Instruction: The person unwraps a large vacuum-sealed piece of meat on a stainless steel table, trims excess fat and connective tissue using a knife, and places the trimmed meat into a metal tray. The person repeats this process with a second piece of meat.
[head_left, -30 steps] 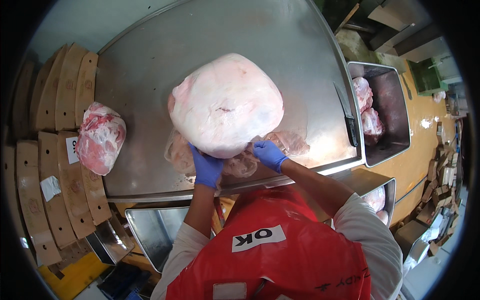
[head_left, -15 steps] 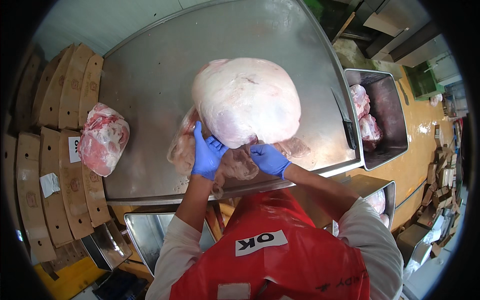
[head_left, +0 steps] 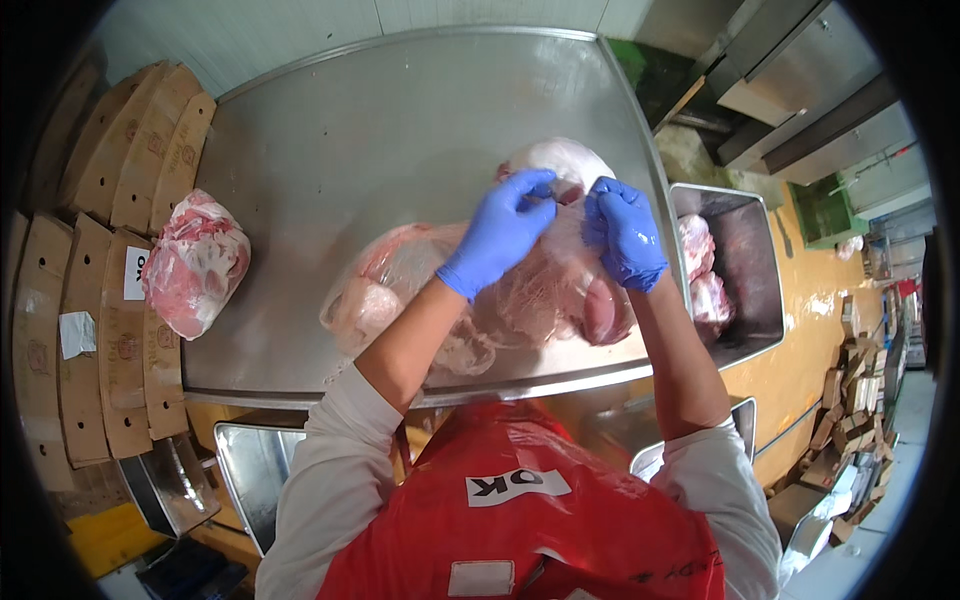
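My gloved left hand [head_left: 510, 225] is curled at the top of a large piece of meat [head_left: 603, 312], its fingertips pinched on something I cannot make out. My gloved right hand [head_left: 625, 230] is closed in a fist on translucent, stringy film [head_left: 575, 245] stretched over the meat. The meat's white fatty end [head_left: 555, 155] shows beyond my hands. Crumpled translucent wrapping [head_left: 370, 295] with pale pink material lies left of it on the steel table [head_left: 350, 130]. A separate pink and white cut [head_left: 195, 265] sits at the table's left side.
Stacked cardboard boxes [head_left: 90, 330] line the left side. A steel tub [head_left: 748, 260] with meat pieces stands at the table's right edge. Other steel tubs [head_left: 250, 450] sit below the front edge. A pile of cardboard [head_left: 845, 420] lies on the floor at right.
The large white piece has shifted right and away and changed orientation, exposing more translucent wrapping. Both hands have moved up and right, and the right hand is now in a fist on the film.
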Tool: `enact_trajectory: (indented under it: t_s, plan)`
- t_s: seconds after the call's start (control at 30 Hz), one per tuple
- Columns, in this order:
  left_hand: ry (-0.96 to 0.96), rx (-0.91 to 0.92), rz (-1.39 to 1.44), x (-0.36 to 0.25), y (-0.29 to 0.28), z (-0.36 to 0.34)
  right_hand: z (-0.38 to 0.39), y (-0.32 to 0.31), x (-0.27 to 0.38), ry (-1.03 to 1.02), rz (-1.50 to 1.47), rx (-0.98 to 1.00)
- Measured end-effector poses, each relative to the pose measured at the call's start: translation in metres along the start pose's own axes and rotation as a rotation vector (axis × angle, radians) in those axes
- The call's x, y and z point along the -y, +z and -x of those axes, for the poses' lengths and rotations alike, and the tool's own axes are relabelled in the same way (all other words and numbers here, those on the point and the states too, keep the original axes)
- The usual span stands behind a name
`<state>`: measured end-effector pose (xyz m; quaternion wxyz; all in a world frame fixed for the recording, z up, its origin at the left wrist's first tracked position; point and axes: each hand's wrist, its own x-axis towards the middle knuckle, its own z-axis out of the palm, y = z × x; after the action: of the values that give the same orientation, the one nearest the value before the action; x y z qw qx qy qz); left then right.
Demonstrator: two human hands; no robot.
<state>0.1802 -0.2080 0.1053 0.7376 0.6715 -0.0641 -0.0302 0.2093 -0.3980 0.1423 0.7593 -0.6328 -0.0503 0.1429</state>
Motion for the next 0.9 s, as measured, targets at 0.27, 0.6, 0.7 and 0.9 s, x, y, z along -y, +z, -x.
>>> enact_trajectory:
  t_s: [0.27,0.6,0.7,0.9]
  plan:
    - [0.497,-0.033,-0.616,0.024,0.05,-0.041,-0.017,-0.044,-0.003,-0.112,-0.066,0.001]
    - [0.335,-0.046,-0.503,0.051,0.087,-0.064,-0.006,-0.083,-0.02,-0.096,-0.058,-0.084]
    - [-0.027,-0.111,-0.108,0.071,0.072,-0.054,0.039,-0.075,-0.018,-0.369,0.592,-0.308]
    - [-0.467,-0.21,0.585,0.129,0.056,-0.001,0.157,-0.175,-0.157,0.051,0.199,-0.674]
